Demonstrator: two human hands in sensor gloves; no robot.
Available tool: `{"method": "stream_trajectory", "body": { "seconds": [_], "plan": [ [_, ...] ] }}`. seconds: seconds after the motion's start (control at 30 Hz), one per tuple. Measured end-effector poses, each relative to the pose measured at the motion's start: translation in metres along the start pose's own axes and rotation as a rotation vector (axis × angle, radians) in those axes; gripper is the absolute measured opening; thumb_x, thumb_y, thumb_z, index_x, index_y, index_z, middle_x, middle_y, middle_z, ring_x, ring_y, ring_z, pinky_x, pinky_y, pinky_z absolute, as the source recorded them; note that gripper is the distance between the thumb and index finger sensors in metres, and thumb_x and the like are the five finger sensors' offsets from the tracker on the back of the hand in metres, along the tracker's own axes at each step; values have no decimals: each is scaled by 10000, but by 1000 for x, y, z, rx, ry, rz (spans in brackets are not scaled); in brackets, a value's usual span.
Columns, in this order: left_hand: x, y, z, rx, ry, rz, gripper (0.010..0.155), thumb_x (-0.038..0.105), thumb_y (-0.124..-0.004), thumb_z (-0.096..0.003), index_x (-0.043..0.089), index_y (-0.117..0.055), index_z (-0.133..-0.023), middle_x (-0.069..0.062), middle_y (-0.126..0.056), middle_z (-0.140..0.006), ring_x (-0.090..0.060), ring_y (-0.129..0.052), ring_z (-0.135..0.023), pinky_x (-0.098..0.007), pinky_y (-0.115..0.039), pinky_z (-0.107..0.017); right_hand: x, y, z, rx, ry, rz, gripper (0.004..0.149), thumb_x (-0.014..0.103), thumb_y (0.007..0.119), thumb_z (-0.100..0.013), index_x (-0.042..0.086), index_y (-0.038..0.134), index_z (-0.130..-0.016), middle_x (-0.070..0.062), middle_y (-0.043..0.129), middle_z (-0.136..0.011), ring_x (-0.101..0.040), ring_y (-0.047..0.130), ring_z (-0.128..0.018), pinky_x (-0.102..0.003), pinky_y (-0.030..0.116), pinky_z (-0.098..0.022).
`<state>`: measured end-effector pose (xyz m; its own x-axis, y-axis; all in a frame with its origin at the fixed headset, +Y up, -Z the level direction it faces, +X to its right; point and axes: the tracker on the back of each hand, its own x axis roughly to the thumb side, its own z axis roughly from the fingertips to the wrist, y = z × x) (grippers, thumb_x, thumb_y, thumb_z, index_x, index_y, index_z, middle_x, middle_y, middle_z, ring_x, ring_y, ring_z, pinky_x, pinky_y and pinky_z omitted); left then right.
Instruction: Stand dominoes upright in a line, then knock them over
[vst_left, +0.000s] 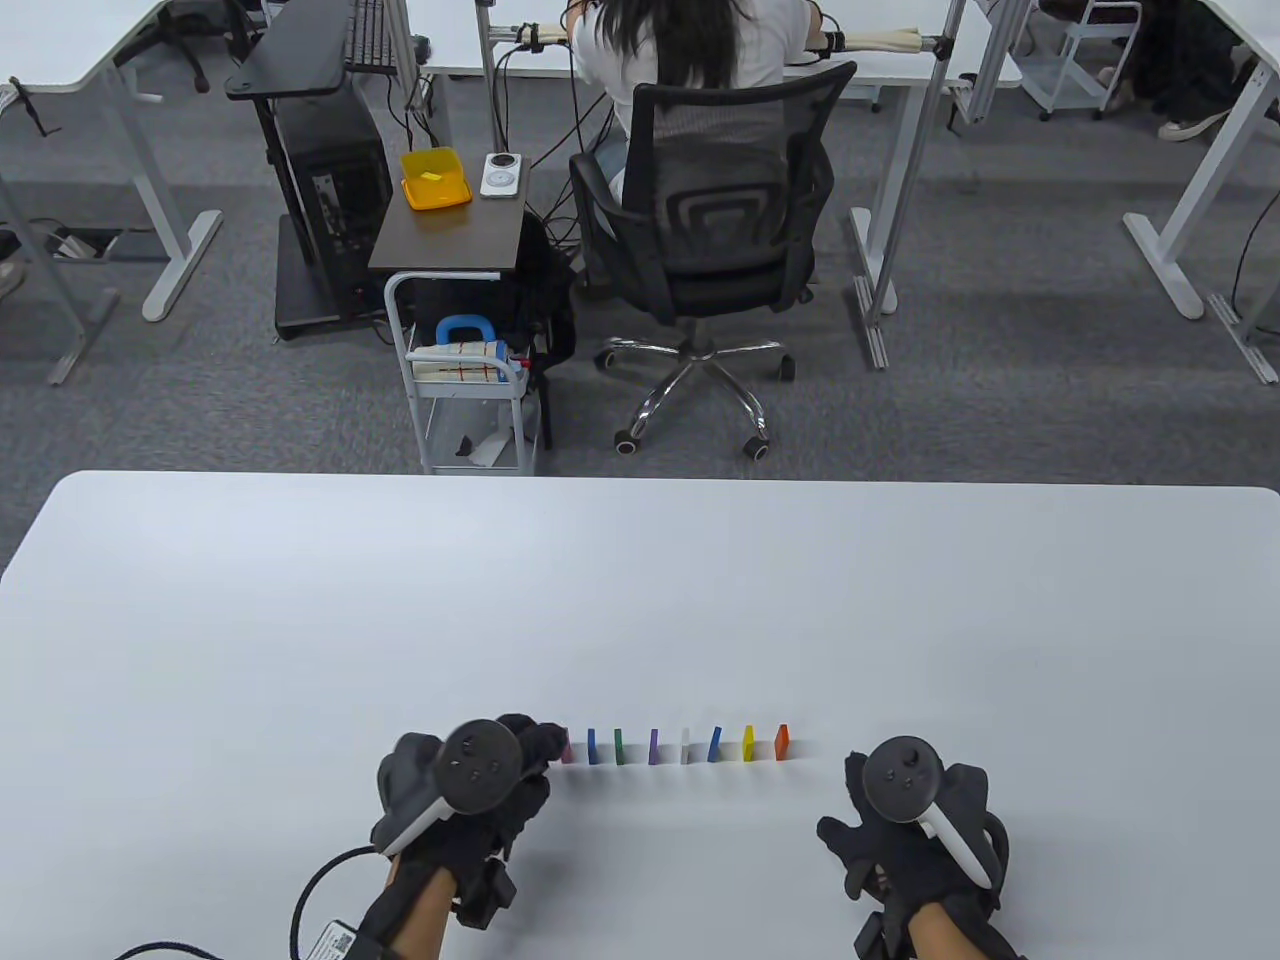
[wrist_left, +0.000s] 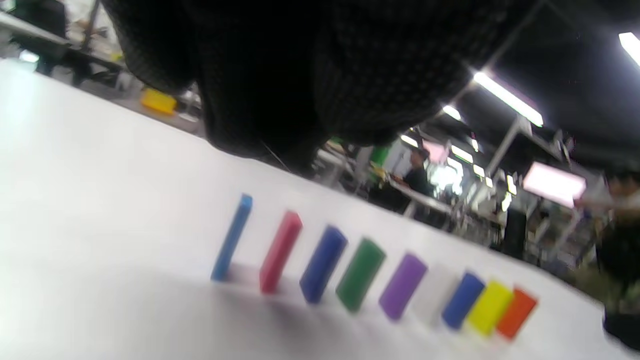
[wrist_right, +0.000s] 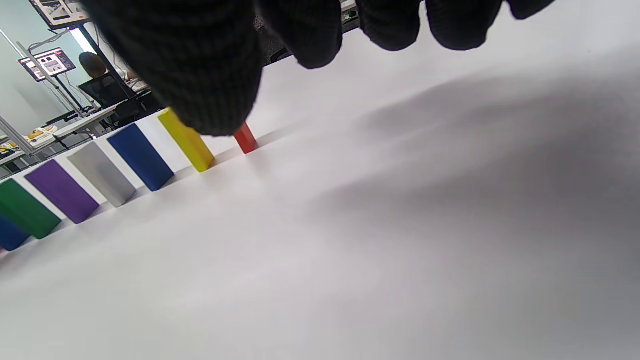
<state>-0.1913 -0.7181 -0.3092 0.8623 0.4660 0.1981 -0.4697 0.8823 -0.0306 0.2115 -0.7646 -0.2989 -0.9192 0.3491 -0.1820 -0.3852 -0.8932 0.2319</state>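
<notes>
A row of several coloured dominoes stands upright on the white table (vst_left: 640, 600). From the left it runs pink (vst_left: 567, 746), blue (vst_left: 592, 746), green (vst_left: 619, 746), purple (vst_left: 654, 746), white (vst_left: 685, 746), blue (vst_left: 714, 744), yellow (vst_left: 748, 743), orange (vst_left: 782, 742). In the left wrist view a light blue domino (wrist_left: 232, 237) stands before the pink one (wrist_left: 280, 252); my hand hides it from above. My left hand (vst_left: 530, 752) hovers at the row's left end, fingers loosely curled, holding nothing. My right hand (vst_left: 870, 800) rests right of the orange domino (wrist_right: 246, 138), holding nothing.
Past the table's far edge stand a small cart (vst_left: 470, 400) and an office chair (vst_left: 710, 230) with a seated person. Bare table surface lies all around the row.
</notes>
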Motion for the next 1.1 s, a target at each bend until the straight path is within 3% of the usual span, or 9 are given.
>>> {"method": "stream_trajectory", "body": {
  "seconds": [0.17,0.3,0.43,0.73,1.1],
  "plan": [
    [-31,-6,-11,-29,103,56,498,269,-975,-355,359,-795,-811,28,-897,-920,-258,-1023,-813,-556,-778,-715,-1,0,0,-1,6,-2,783,472,849,-407,128,596,-1063,-282,480,-1082,-602,555,-933,-692,504,-676],
    [-40,-18,-23,-46,147,24,497,252,-979,-353,367,-801,-802,50,-912,-918,-269,-1046,-792,-551,-799,-701,-2,-2,-1,-37,10,-16,772,470,848,-408,129,608,-1058,-268,511,-1079,-584,580,-936,-684,512,-681],
    [-49,-24,-32,-75,186,55,739,242,-973,-362,375,-605,-989,54,-908,-928,-272,-1052,-785,-552,-801,-698,-3,-1,-2,-29,19,-8,770,469,849,-408,131,610,-1057,-267,511,-1080,-587,578,-935,-685,511,-682],
    [-67,-39,-39,-107,250,102,748,220,-969,-364,385,-595,-991,50,-919,-925,-277,-1065,-776,-535,-801,-702,-4,2,-6,-3,35,8,769,468,848,-409,129,611,-1057,-269,509,-1080,-588,575,-936,-685,510,-682],
    [-68,-44,-41,-132,248,94,745,224,-972,-359,404,-607,-984,69,-928,-918,-220,-1032,-799,-508,-792,-714,-3,0,-5,-20,22,-3,767,468,849,-407,132,613,-1056,-264,515,-1080,-583,581,-937,-682,512,-685]
  ]
}}
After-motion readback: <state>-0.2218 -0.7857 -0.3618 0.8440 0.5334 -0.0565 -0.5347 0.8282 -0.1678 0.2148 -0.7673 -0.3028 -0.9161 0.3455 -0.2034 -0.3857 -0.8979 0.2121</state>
